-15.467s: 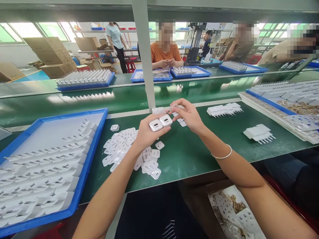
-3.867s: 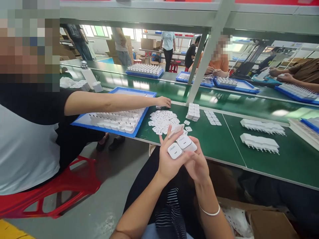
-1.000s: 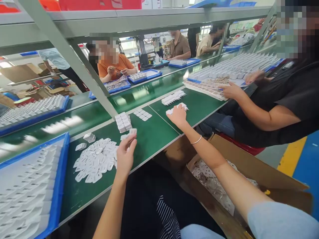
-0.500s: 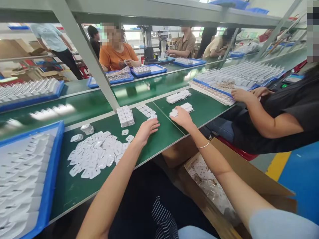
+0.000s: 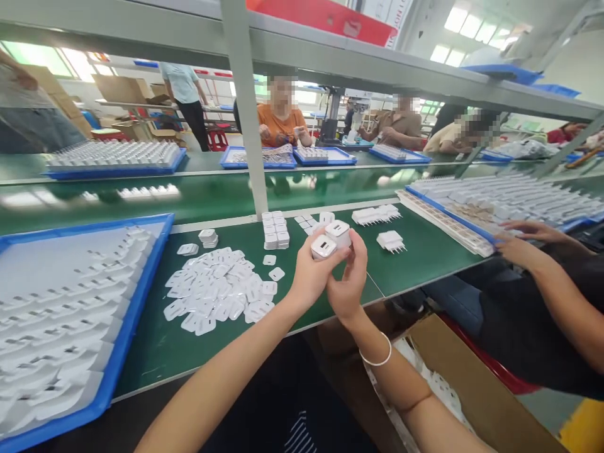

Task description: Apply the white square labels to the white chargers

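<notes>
Two white USB chargers, one nearer (image 5: 323, 247) and one farther (image 5: 338, 230), are held side by side above the bench, port faces up. My left hand (image 5: 306, 270) is wrapped around the nearer charger. Closed on the farther one is my right hand (image 5: 353, 280), its fingers meeting the left. Just behind, partly hidden by the hands, lie flat white covers (image 5: 306, 223). A block of stacked white pieces (image 5: 276, 230) stands to the left. Right of the hands, white chargers with pins rest in a long row (image 5: 376, 214) and a short group (image 5: 391, 241).
A heap of white covers (image 5: 217, 289) spreads over the green bench (image 5: 146, 352). A blue tray (image 5: 127, 321) of chargers stands at left. A co-worker's hands (image 5: 528, 242) work at right beside another full tray. A grey post (image 5: 245, 113) rises behind the bench.
My right hand has come left from the near charger group, which is now shorter. Both hands have met, holding two chargers. The view has turned left.
</notes>
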`<state>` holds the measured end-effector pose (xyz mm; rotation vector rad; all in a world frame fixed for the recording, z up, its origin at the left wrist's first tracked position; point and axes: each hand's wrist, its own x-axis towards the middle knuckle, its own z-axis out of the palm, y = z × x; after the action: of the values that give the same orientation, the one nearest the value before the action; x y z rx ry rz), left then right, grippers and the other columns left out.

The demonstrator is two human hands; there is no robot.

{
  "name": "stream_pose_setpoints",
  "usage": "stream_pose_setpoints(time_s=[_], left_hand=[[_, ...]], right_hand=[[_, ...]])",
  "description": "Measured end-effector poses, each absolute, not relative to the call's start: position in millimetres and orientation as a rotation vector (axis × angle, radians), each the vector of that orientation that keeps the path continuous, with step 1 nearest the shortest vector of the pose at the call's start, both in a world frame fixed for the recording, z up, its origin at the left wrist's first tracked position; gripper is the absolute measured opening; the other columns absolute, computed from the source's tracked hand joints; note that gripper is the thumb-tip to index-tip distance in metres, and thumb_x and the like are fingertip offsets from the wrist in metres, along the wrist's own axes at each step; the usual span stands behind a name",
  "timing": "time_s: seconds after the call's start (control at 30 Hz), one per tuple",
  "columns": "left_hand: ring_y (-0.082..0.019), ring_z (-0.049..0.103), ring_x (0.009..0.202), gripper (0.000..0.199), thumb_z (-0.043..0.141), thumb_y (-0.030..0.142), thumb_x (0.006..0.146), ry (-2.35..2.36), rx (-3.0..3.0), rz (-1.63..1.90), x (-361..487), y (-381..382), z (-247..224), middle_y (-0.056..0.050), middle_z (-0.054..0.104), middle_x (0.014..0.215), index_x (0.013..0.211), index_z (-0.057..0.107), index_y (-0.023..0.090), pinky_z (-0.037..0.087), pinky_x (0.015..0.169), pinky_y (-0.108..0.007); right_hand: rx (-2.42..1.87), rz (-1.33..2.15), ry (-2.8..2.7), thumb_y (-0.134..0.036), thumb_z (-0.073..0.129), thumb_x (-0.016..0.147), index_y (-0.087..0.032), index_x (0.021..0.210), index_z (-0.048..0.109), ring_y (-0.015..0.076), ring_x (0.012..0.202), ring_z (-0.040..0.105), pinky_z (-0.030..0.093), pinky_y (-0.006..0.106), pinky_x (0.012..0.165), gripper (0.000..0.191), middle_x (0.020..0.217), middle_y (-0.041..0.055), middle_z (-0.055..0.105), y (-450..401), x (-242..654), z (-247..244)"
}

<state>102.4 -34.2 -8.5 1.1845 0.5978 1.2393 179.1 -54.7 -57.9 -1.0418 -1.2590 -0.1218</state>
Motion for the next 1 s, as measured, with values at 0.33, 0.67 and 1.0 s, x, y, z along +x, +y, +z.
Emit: stream_pose_setpoints(time_s=[0.33,0.67,1.0], left_hand=[[-0.026,0.069,0.100,0.034,0.084,0.033,0.070,0.678,1.227,1.198,32,2,11,-0.007,0.077,0.102,0.099,0.078,0.016,0.053,0.088,-0.035],[-0.029,0.070,0.097,0.043,0.085,0.031,0.068,0.741,1.509,1.099,-1,13,2,-0.011,0.075,0.104,0.106,0.074,0.015,0.053,0.077,-0.034],[-0.018,0.061,0.072,0.031,0.079,0.033,0.073,0.929,1.688,0.979,2,4,-12,-0.004,0.069,0.082,0.099,0.074,0.017,0.048,0.064,-0.029]], right_hand=[[-0.865,0.207,-1.524,-0.031,0.061,0.091,-0.026,0.126,0.059,0.0283,0.127,0.057,0.046,0.051,0.109,0.035,0.128,0.0113,0.064,-35,182,-29],[-0.860,1.070,-1.876,-0.041,0.074,0.081,-0.021,0.100,0.071,0.0107,0.054,0.052,0.040,0.024,0.048,0.028,0.074,-0.0007,0.065,46,209,35],[-0.778,0.485,-2.228,-0.023,0.047,0.096,-0.034,0.129,0.068,0.0186,0.077,0.061,0.053,0.033,0.068,0.041,0.086,0.0050,0.063,53,215,-12]])
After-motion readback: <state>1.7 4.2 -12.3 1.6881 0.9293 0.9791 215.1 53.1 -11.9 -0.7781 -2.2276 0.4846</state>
